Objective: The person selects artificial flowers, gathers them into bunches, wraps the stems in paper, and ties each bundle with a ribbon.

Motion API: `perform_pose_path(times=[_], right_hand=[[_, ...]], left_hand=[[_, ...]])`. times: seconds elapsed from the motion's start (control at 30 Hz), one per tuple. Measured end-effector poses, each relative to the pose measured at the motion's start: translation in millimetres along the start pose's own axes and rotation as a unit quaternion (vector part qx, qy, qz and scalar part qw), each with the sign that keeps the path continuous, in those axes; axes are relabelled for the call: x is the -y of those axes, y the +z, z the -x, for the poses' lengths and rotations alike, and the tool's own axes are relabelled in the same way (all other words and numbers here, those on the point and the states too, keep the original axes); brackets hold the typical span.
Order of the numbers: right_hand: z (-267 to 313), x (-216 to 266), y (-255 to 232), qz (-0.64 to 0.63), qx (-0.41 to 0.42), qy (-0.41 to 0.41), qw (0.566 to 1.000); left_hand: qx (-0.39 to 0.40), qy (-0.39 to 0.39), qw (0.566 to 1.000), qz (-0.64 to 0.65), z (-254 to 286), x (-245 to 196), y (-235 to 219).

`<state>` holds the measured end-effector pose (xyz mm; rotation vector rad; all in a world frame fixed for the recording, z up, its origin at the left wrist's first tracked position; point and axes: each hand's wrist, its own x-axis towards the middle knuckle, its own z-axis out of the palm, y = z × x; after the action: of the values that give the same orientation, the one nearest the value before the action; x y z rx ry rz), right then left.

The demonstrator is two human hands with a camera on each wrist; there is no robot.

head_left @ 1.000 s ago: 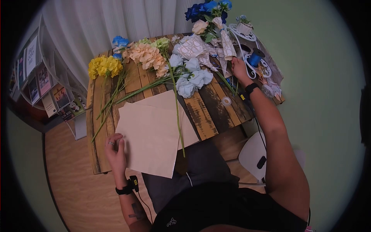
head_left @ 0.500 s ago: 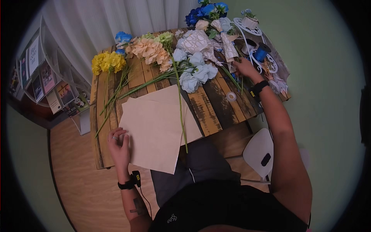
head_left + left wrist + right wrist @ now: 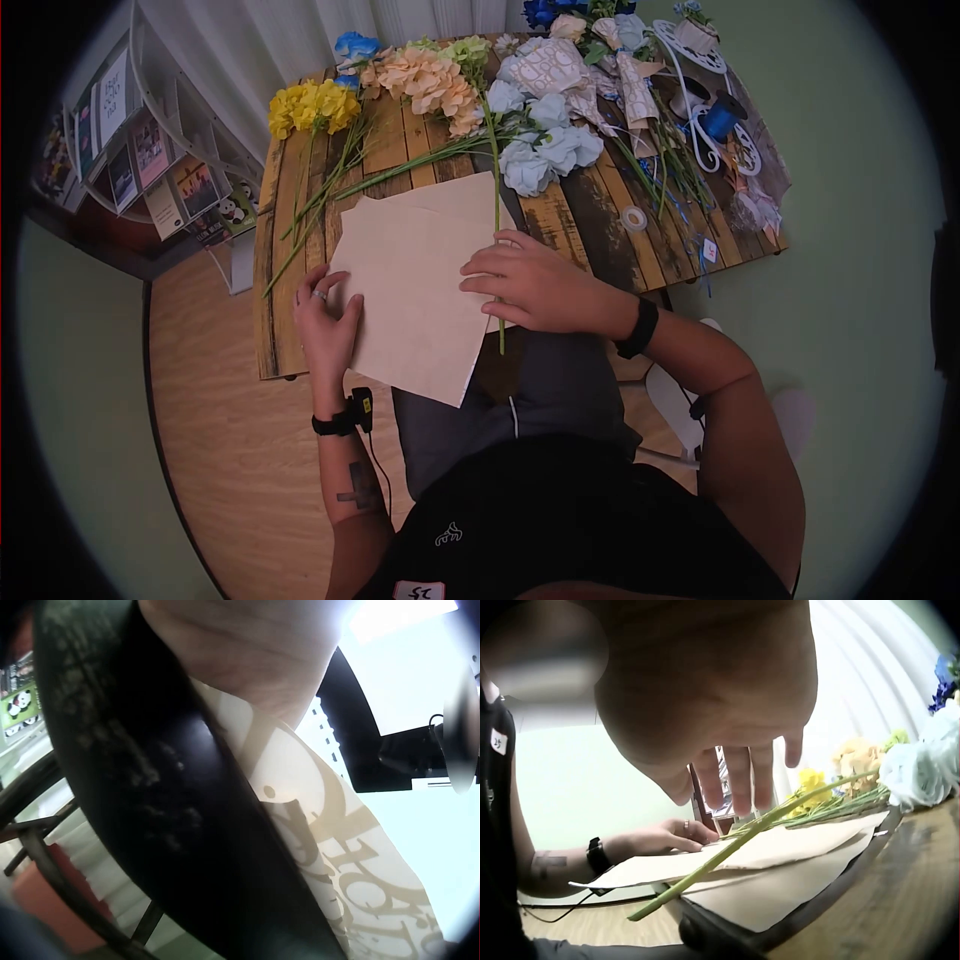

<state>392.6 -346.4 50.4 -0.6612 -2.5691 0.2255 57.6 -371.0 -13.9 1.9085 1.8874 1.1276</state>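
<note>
Sheets of beige paper (image 3: 410,280) lie on the wooden table's near edge, partly overhanging it. At the paper's left edge rests my left hand (image 3: 328,325), fingers loosely bent. My right hand (image 3: 535,283) is over the paper's right side with fingers extended, across a long green stem (image 3: 497,190). In the right wrist view the stem (image 3: 727,851) runs below the right hand (image 3: 720,697), whose fingers point down without gripping it. The left wrist view shows the paper's printed underside (image 3: 375,892) beside part of the left hand (image 3: 247,652).
Yellow (image 3: 315,105), peach (image 3: 425,80) and pale blue flowers (image 3: 545,150) lie along the back. A tape roll (image 3: 633,218), a blue ribbon spool (image 3: 720,117) and a white metal stand (image 3: 700,45) are at the right. A magazine rack (image 3: 170,170) stands left.
My right hand has come from the wrapped flowers at the right back to the paper's right side, over the stem. The left hand stays by the paper's left edge. The head view has shifted.
</note>
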Motion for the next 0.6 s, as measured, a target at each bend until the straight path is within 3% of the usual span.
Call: perform_pose_path(times=[0.07,0.13,0.17,0.23,0.33,0.4,0.5,0.57,0.6], right_hand=[[1.9,-2.2,5.6,-0.007,0.024,-0.003,1.000],[13.0,-6.4,-6.2,0.048,0.052,0.087,0.994],[20.0,-10.0,-11.5,0.047,0.053,0.088,0.994],[36.9,-17.1,-22.3,0.107,0.063,0.188,0.974],[56.8,-24.9,-21.5,0.157,0.087,0.257,0.950],[65.7,-22.1,-15.0,0.176,0.098,0.301,0.932],[59.9,-3.2,8.6,0.145,0.034,0.328,0.933],[54.5,7.9,26.9,0.140,-0.063,0.291,0.944],[52.6,15.5,33.3,0.131,-0.058,0.293,0.945]], left_hand=[[-0.002,0.001,1.000,-0.003,-0.3,-1.0,-2.5],[-0.008,0.000,1.000,-0.016,-0.1,-2.4,-2.4],[-0.007,0.000,1.000,-0.016,-0.1,-2.1,-1.5],[-0.012,-0.074,0.997,0.036,0.3,2.0,0.8],[-0.069,-0.089,0.983,0.148,0.5,13.2,12.1],[-0.052,-0.080,0.986,0.138,0.7,14.7,9.7],[-0.063,-0.097,0.988,0.104,1.3,7.5,5.8],[-0.090,-0.127,0.978,0.139,2.1,15.2,7.6],[-0.086,-0.123,0.980,0.133,3.3,15.9,5.4]])
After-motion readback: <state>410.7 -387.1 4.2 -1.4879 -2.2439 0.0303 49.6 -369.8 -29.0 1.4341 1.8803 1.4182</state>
